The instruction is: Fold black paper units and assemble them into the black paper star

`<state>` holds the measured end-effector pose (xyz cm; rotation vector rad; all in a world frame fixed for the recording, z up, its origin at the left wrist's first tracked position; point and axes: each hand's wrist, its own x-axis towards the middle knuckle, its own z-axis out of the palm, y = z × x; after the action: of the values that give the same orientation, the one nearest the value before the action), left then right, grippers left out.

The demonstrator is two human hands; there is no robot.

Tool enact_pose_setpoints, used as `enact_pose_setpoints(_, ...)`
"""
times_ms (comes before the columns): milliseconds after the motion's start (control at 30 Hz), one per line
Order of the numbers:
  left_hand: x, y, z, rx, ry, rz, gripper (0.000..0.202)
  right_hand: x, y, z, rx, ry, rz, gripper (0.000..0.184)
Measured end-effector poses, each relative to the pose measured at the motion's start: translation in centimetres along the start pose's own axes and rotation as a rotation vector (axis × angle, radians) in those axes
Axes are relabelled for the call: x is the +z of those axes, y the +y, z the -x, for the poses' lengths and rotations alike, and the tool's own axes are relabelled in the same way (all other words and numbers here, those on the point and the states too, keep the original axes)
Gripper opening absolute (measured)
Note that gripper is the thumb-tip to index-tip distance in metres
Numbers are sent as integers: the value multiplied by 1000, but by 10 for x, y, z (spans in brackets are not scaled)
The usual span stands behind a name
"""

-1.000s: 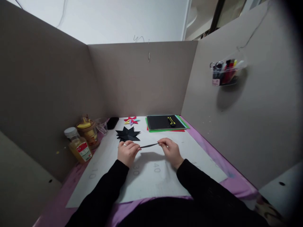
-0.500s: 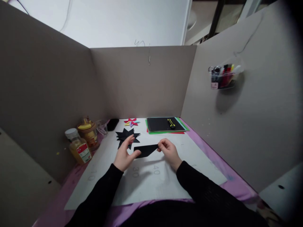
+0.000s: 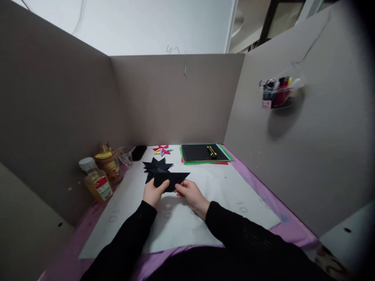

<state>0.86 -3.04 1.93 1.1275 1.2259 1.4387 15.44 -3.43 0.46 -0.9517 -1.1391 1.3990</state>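
Head view. Piece of folded black paper, flat, pointed at right [image 3: 174, 179]: raised above the tabletop's middle, pinched by the left hand [image 3: 152, 193] at its left end and the right hand [image 3: 191, 194] at its lower edge. White numbered sheet [image 3: 231, 203]: runs from below the hands toward the near and right edges, bordered by pink cloth [image 3: 295, 222]. Just beyond the hands: black many-pointed paper star [image 3: 156, 165]. Far edge: stack of coloured sheets [image 3: 193, 152]. Grey upright panels [image 3: 175, 101]: three sides.
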Motion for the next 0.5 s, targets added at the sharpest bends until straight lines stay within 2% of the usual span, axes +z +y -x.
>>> enact_pose_setpoints(100, 6, -1, 5, -5, -13, 51, 44, -3, 2, -1, 24, -6, 20, 28)
enact_pose_setpoints(233, 14, -2, 10, -75, -59, 152, 40, -4, -3, -8, -11, 155, -80, 33)
enact_pose_setpoints(367, 17, -4, 11, -129, -112, 17, 33, 6, -5, -6, -11, 144, -132, 38)
enact_pose_setpoints(500, 17, -2, 12, -55, -94, -99, 32, 14, -3, -2, -34, 122, -131, 37)
